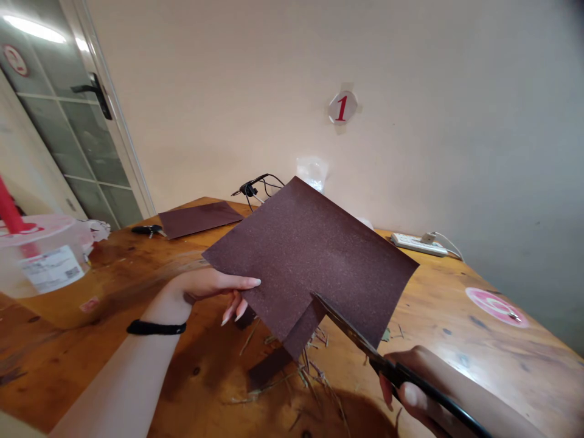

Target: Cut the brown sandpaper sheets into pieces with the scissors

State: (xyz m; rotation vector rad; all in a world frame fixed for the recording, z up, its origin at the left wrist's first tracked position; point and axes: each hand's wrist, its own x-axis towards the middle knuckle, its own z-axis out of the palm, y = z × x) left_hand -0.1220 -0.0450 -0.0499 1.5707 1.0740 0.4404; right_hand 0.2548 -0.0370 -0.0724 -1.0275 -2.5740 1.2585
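My left hand (205, 289) grips the left edge of a sheet of dark brown sandpaper (310, 255), holding it tilted above the table. My right hand (424, 389) is closed around black-handled scissors (365, 340), whose blades lie in a cut at the sheet's lower edge. A partly cut strip of the sandpaper (292, 340) bends down toward the wooden table (438, 322). The blade tips rest against the sheet's near edge, and the far part of the cut is hidden. A black band circles my left wrist.
Dry straw bits (310, 371) lie under the sheet. A second sandpaper sheet (198, 219) and a small black tool (146, 230) sit at the far left. A plastic tub (41, 261) stands at left, a white power strip (417, 244) at the back right, and a wall behind.
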